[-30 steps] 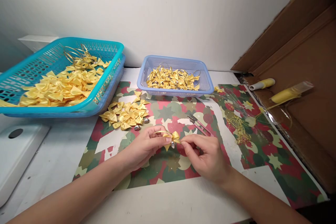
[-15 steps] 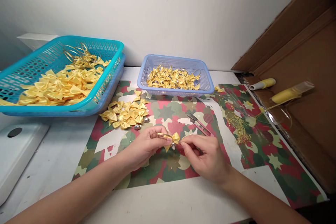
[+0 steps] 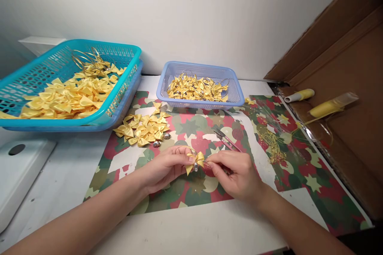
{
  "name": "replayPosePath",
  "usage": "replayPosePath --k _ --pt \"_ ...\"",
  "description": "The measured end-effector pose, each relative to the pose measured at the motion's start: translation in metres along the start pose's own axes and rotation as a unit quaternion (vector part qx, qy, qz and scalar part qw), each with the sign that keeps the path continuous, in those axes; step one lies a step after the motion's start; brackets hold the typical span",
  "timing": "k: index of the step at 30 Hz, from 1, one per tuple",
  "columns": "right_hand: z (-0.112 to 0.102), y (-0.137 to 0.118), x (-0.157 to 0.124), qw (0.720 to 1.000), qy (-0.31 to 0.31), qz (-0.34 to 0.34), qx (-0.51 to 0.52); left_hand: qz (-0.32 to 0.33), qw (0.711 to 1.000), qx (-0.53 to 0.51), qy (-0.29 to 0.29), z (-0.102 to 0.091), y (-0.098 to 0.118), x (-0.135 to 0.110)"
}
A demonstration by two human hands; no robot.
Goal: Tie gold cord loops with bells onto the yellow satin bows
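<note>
My left hand (image 3: 170, 166) is closed on a yellow satin bow (image 3: 199, 158), pinched between thumb and fingers. A small silver bell (image 3: 195, 166) sits against the front of the bow. A thin gold ring (image 3: 191, 149) arches above it, partly hidden by my fingers. To the right of the bow, my right hand (image 3: 235, 173) is pinched on a thin strand that runs toward the bow; its end is hidden in my fingertips. Several loose yellow bows (image 3: 143, 128) lie in a pile beyond my left hand, with two silver bells (image 3: 156, 144) at its near edge.
Pink-handled snips (image 3: 227, 141) lie beyond my right hand. A turquoise basket (image 3: 104, 107) of bows stands at left, a blue basket (image 3: 200, 105) of ringed bows at the back. Gold thread pieces (image 3: 273, 147) lie at right, near yellow thread spools (image 3: 327, 107) on cardboard.
The bow has turned to face me more, and both its loops show now. The bell has shifted slightly left. My right hand has moved a little away from the bow.
</note>
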State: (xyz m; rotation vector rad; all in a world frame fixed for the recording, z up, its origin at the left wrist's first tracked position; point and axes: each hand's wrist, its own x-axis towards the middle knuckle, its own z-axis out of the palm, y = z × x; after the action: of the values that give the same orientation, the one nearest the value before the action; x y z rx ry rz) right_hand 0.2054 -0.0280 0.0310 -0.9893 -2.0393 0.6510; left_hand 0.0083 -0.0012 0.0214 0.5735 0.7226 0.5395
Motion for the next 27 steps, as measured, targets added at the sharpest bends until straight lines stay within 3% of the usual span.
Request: replayPosePath --k 27 --pt "0.0008 -0.0020 -0.0002 1.000 0.003 0.026 0.001 -0.005 1.000 0.002 0.006 -0.0019 0.0000 0.0012"
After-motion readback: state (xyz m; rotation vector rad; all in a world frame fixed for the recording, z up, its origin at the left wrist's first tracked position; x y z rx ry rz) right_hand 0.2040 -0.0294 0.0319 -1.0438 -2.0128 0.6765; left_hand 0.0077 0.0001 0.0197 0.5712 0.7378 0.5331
